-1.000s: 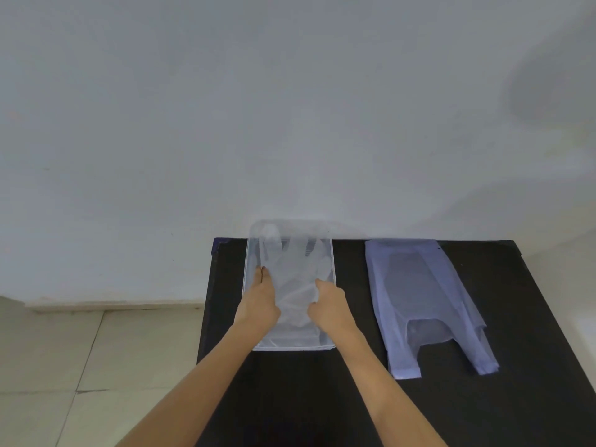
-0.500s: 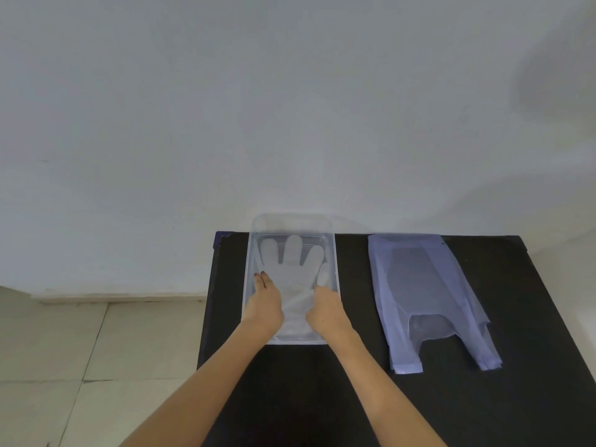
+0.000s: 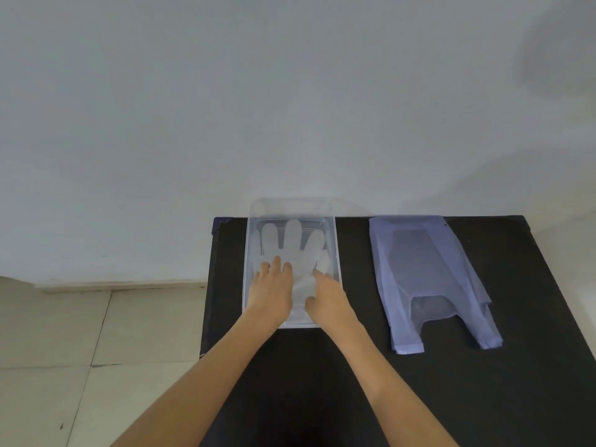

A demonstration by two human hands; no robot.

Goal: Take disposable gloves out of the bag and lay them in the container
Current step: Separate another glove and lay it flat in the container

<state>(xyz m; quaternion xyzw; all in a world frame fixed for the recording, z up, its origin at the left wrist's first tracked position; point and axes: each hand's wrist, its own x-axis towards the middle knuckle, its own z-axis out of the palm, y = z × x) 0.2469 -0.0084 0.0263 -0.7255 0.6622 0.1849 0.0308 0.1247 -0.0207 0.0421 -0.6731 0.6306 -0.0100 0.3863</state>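
On the black table (image 3: 419, 398), the glove (image 3: 292, 243) now lies spread flat in the clear container (image 3: 335, 253) under the left hand (image 3: 271, 293) and right hand (image 3: 329, 296), both open-palmed and pressing rather than gripping, so this placement looks nearly finished, with the bag (image 3: 429, 279) right of them.

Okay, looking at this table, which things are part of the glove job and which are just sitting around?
Part of the job:
- disposable glove, lying flat in the container
- clear container
- plastic bag, flat on the table to the right
- left hand and right hand, pressing on the glove

Just there:
- black table
- wall and tiled floor
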